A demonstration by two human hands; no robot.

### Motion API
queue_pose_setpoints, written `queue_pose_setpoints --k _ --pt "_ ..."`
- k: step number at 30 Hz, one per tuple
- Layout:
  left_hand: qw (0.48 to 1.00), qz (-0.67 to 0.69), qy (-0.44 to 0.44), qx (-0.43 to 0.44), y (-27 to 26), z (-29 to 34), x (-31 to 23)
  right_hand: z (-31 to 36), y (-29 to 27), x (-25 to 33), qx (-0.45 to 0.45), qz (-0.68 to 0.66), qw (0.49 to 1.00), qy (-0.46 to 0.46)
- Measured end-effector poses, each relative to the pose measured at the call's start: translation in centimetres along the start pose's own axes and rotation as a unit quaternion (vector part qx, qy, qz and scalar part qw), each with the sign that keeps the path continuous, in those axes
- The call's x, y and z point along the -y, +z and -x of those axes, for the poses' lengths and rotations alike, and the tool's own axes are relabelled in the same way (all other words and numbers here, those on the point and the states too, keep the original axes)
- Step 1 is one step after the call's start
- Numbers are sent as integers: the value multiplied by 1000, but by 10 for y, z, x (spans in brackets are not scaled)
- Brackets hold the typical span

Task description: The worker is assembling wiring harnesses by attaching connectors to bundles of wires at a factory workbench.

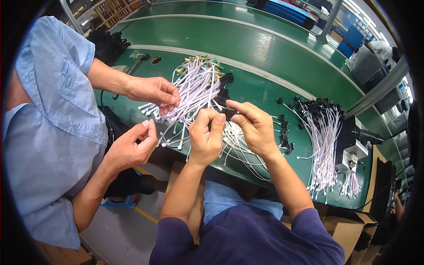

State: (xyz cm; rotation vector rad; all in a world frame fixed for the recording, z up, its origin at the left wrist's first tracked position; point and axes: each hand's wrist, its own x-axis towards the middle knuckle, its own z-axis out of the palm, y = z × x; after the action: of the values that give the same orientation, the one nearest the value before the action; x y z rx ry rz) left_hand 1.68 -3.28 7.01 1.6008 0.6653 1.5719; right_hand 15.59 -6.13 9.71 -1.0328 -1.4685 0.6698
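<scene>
Over the front part of the green bench, my two hands meet at a small black plastic part point(229, 113). My left hand point(207, 136) pinches its left side between thumb and bent fingers. At its right end, the thumb and forefinger of my right hand point(254, 128) are closed on it. Fingers cover much of the part, so its exact kind cannot be made out. Beneath and behind my hands lie white cables point(240, 139), some ending in black connectors point(285, 132). A bigger heap of white cables point(194, 86) with small end plugs spreads just beyond my left hand.
At my left, a co-worker in a light blue shirt point(66, 132) holds both hands over the cable heap. Another cable bundle point(324, 141) lies to the right, beside a black-and-white bench machine point(351, 150). A screwdriver-like tool point(132, 70) rests at the back left. Cardboard boxes point(342, 229) stand below right.
</scene>
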Motion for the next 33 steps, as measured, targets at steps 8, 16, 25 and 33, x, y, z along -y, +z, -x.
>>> queue_pose_setpoints --k 8,16,25,33 --pt "999 -29 11 28 -4 -3 3 -2 -2 -3 3 59 996 -62" --pt "999 -47 -2 16 -3 -2 8 -3 -3 -5 11 90 993 -77" --pt "999 11 -39 -27 6 1 14 -3 7 -6 -12 108 992 -68" --pt "998 8 -59 22 -24 -18 6 -17 22 8 9 157 981 -114"
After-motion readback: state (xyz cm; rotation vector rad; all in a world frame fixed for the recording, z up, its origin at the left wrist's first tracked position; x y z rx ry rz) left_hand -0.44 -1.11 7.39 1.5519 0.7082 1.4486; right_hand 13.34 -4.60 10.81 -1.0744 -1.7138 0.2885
